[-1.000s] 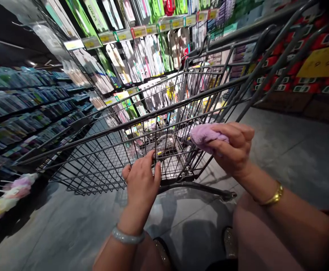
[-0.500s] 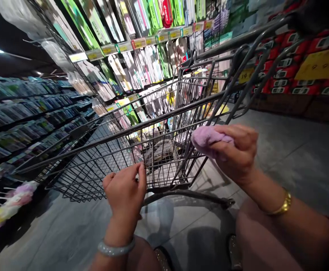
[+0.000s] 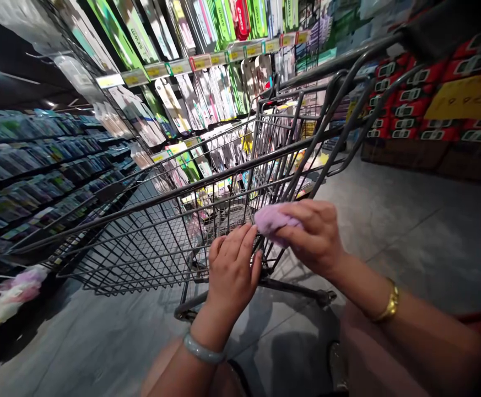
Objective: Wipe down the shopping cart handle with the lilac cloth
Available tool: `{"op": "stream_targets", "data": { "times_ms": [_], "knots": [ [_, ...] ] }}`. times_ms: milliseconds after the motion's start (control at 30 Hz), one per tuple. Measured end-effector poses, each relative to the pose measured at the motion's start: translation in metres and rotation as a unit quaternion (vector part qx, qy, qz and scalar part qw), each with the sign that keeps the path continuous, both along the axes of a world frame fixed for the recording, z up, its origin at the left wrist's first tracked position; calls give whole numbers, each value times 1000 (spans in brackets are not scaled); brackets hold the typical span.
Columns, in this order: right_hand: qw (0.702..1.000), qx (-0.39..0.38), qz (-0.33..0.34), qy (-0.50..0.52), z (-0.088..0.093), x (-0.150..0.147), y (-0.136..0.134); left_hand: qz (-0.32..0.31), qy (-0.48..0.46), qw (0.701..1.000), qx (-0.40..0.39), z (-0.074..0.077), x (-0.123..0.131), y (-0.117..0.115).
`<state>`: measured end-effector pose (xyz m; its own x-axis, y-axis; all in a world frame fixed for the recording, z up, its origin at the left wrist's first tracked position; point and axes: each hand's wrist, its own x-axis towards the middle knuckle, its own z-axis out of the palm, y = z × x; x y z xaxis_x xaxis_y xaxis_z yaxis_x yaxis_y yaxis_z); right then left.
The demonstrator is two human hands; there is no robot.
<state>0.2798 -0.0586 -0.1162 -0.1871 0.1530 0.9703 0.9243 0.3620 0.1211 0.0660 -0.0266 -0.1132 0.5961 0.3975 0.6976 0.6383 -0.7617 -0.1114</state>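
A bunched light-purple cloth (image 3: 274,220) is gripped in my right hand (image 3: 317,234), which has a gold bracelet at its wrist. The cloth is in front of the rear end of a dark metal shopping cart (image 3: 182,190); I cannot tell whether it touches the wires. My left hand (image 3: 232,270), with a pale bangle on the wrist, is just left of the cloth, palm down. Its fingers point forward, slightly bent, with the thumb apart and nothing visible in them. The index fingertip is close to the cloth's edge; contact is unclear.
Behind the cart, a rack (image 3: 207,60) carries packaged goods on hooks. More shelves (image 3: 37,171) run along the left. Red boxes (image 3: 409,105) are stacked at the right, with a yellow sign (image 3: 463,99). The cart's wheel (image 3: 325,298) rests on the grey floor (image 3: 401,231).
My right hand has moved left with the cloth. My left hand has moved right toward it, its fingers now stretched further forward. The cart has shifted slightly left in view.
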Motion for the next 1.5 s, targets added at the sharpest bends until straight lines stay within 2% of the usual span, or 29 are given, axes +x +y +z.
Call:
{"op": "stream_targets", "data": {
  "times_ms": [100,233,300,433,500,600,700,767,900,967,1067,1133,1267,1367,1500],
  "knots": [
    [998,-17,0,-66,-5,0,1,32,-3,999,-6,-2,2,0],
    [997,59,-14,47,6,14,-1,43,9,998,-36,0,2,-2],
    [994,73,-17,80,10,15,-2,38,8,999,-35,0,2,-1],
    [999,20,9,-25,6,10,-2,39,-2,999,-29,0,-1,1],
    [998,26,7,-54,7,14,-4,45,-7,999,-28,0,-1,2],
    [996,76,-11,55,18,27,-10,53,-12,998,-31,1,-2,2],
    [986,82,-14,144,26,32,-15,70,-11,997,-24,4,-5,3],
    [991,62,11,122,23,25,-15,80,-9,997,-19,6,-8,5],
    [998,7,39,-54,8,7,-10,93,-23,995,-26,11,-17,9],
    [995,7,50,-84,6,7,-9,95,-41,994,-27,12,-22,10],
    [994,25,86,57,11,16,-11,91,-67,994,-10,14,-29,10],
    [984,3,111,141,13,18,-13,84,-73,994,8,15,-31,8],
    [957,-95,186,201,4,4,-10,54,-73,996,20,13,-29,3],
    [895,-176,270,309,-10,-9,2,37,-78,996,28,9,-25,1],
    [795,-286,315,432,-22,-18,23,25,-89,995,21,6,-23,2]
  ]
}}
